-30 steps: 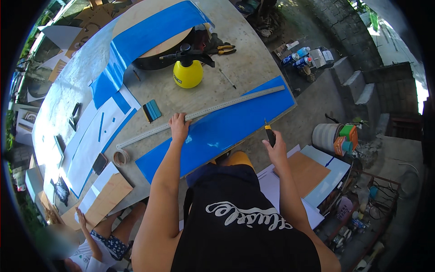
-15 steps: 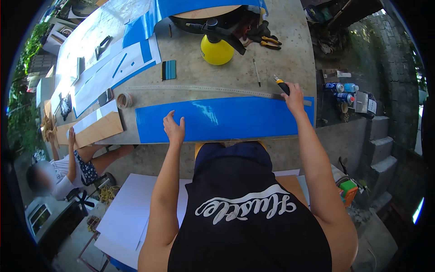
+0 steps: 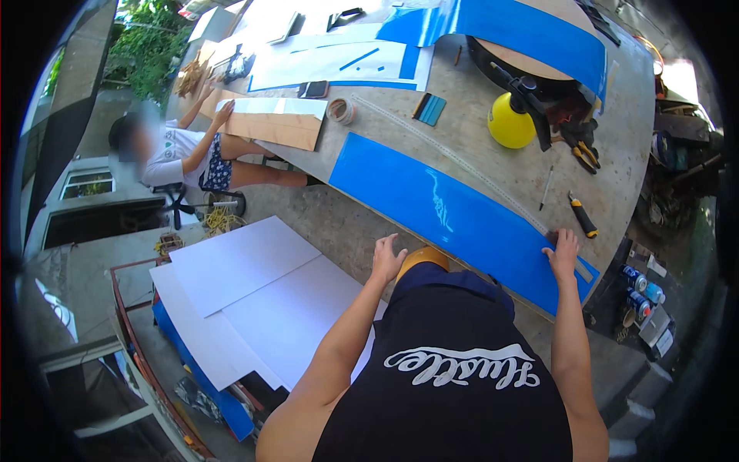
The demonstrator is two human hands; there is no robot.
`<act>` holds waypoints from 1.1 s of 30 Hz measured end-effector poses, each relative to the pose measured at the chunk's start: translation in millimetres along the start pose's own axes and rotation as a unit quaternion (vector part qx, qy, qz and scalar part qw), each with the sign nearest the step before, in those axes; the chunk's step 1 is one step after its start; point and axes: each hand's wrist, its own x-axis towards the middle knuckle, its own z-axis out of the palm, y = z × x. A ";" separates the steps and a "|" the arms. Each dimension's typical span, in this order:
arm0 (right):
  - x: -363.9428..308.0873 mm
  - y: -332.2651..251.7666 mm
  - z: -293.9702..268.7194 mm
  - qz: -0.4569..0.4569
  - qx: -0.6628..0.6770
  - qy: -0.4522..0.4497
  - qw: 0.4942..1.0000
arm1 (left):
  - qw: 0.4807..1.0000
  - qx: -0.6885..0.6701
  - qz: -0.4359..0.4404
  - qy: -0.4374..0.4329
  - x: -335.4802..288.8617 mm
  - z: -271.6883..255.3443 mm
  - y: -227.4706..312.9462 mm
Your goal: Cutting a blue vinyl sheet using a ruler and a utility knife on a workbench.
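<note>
A long glossy blue panel (image 3: pixel 462 219) lies along the near edge of the concrete-looking table (image 3: pixel 431 146). My right hand (image 3: pixel 565 252) is over its right end, thumb out to the left and fingers extended, with nothing visible in it. Just beyond those fingers rests a yellow-and-black utility knife (image 3: pixel 583 215) on the tabletop. Along the panel's far side runs a long metal ruler (image 3: pixel 462 160), its right end close to my right hand. My left hand (image 3: pixel 388 259) hovers off the table's near edge beside the panel, fingers apart and holding nothing.
A yellow spray bottle (image 3: pixel 510 122), pliers (image 3: pixel 586 156), a teal squeegee (image 3: pixel 429 108) and a round tub (image 3: pixel 341 112) stand or lie on the table. At left a seated person (image 3: pixel 181 150) touches a wooden board (image 3: pixel 277 129). White sheets (image 3: pixel 254 269) lie behind me at left.
My right hand has let go of the utility knife, which now lies on the table. My left hand has come off the panel toward me. The view has turned left.
</note>
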 end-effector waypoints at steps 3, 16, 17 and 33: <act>14.7 32.9 15.0 0.018 -0.005 -0.047 0.999 | 0.999 -0.017 -0.025 -0.028 -0.1 -2.5 17.6; 22.8 17.3 -0.7 -0.039 -0.058 0.056 0.996 | 0.982 -0.083 -0.163 -0.049 -88.0 6.3 -63.5; 15.1 0.6 -1.4 -0.059 -0.037 0.059 0.996 | 0.982 -0.079 -0.167 -0.048 -99.7 9.8 -70.9; -117.1 -213.7 55.4 -0.151 0.038 -0.144 0.977 | 0.955 -0.264 -0.120 -0.053 -64.8 -40.3 -181.4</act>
